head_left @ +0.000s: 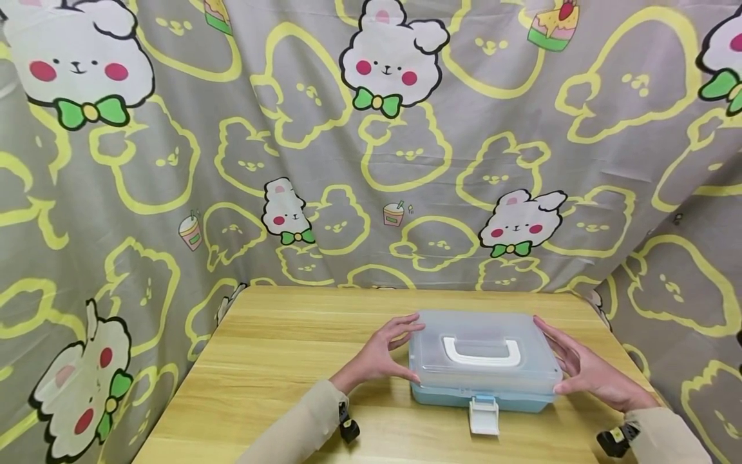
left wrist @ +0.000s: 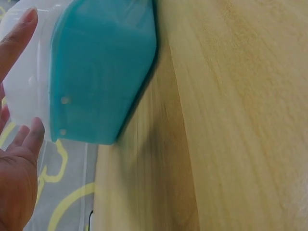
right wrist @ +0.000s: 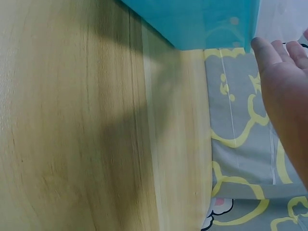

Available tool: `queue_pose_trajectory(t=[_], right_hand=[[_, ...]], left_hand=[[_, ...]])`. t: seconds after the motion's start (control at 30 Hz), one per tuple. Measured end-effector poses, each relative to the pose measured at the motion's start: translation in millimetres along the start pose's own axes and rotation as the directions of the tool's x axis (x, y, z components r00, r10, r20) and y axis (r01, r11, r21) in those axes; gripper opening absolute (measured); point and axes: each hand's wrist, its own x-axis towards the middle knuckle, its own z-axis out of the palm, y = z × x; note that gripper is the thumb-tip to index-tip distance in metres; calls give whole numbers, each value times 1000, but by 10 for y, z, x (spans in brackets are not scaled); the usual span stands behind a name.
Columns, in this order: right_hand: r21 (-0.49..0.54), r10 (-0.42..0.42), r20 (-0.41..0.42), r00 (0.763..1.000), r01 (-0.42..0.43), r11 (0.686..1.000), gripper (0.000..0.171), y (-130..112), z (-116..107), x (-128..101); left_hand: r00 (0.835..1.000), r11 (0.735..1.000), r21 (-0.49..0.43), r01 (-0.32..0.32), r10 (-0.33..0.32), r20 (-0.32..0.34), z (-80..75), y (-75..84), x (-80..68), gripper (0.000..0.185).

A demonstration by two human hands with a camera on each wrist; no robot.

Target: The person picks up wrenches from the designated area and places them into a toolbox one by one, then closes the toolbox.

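A plastic box [head_left: 484,367] lies on the wooden table [head_left: 278,361]. It has a cloudy translucent lid, a white handle [head_left: 481,353] on top and a teal base [left wrist: 101,72]. Its white front latch [head_left: 484,414] hangs flipped down onto the tabletop. My left hand [head_left: 387,351] is at the box's left end, with straight fingers and thumb touching the lid's corners. My right hand [head_left: 570,361] mirrors it at the right end. The left wrist view shows the fingers [left wrist: 19,38] against the lid. In the right wrist view the right hand [right wrist: 284,91] sits beside the teal base [right wrist: 202,19].
A grey curtain [head_left: 371,161] printed with yellow outlines and white bunnies hangs behind and around the table. The table's right edge [head_left: 623,348] runs close to my right hand. Bare wood stretches left of the box.
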Motion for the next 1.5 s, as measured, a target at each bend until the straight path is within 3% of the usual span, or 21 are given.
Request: queue_pose_trajectory(t=[0.57,0.77,1.13,1.37,1.5], right_hand=[[-123,-13,1,1000,13,992,107,-42,-95,344],[-166,11,-48,999,-19,986,105,-34,-114,416],[-189,76,-167,983,-108,976,102,-54,-13,492],[-235,110,-254,961,-171,957,92,-94,158,415],[-278,101,-339,935,-202,939,92,-104,274,350]], left_hand=[[999,999,14,39,-38,-7,-248,-190,149,97],[1000,999,40,25,-25,12,-322,-234,209,97],[998,994,91,60,-63,32,-395,-220,261,96],[997,990,114,82,-83,4,-360,-189,234,91],[996,975,205,89,-90,-8,-327,-122,234,86]])
